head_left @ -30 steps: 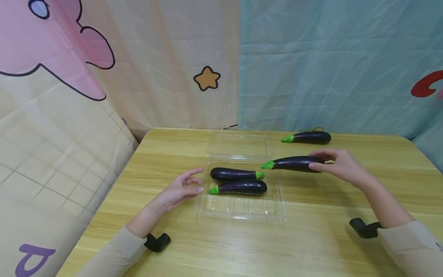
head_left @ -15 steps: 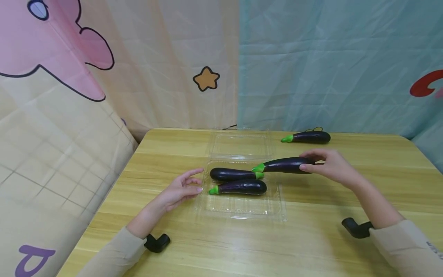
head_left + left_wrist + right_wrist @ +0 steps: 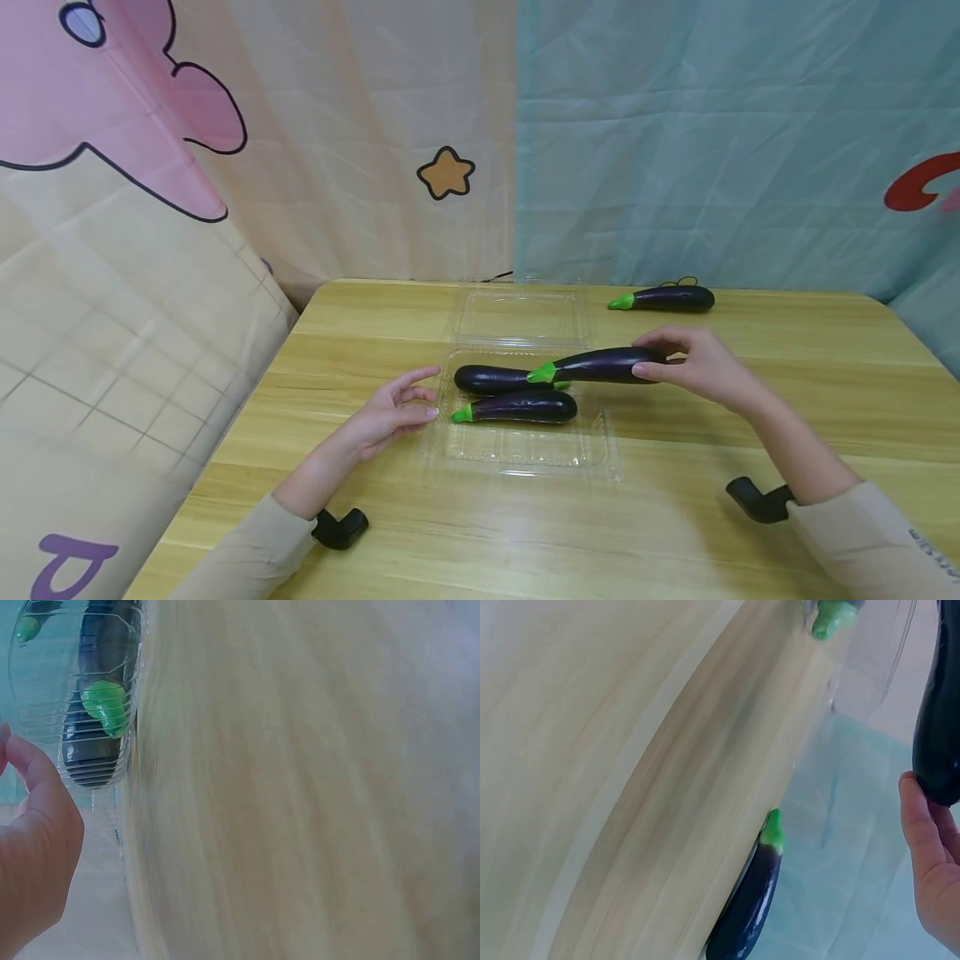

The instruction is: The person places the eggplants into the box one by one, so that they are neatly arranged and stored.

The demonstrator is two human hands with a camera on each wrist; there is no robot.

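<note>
By my reckoning, the work stood about halfway. The back eggplant (image 3: 491, 379) and the front eggplant (image 3: 528, 407) already lay close together in the clear box (image 3: 517, 450), stems pointing opposite ways. A third eggplant (image 3: 603, 365) was in the air, pinched at its fat end between the thumb and fingers of the right hand (image 3: 701, 362), its green stem over the back one. The left hand (image 3: 393, 415) held nothing, fingers loosely spread by the box's left edge; whether they touched it I couldn't tell. A fourth eggplant (image 3: 675, 298) lay outside the box, at the far side of the tabletop (image 3: 525, 533), so both of these were left to settle.

The back eggplant took up the spot under the third one's stem; the bare strip of box was at the front. The lid (image 3: 521, 321) lay open behind, before a curtain (image 3: 637, 167).
</note>
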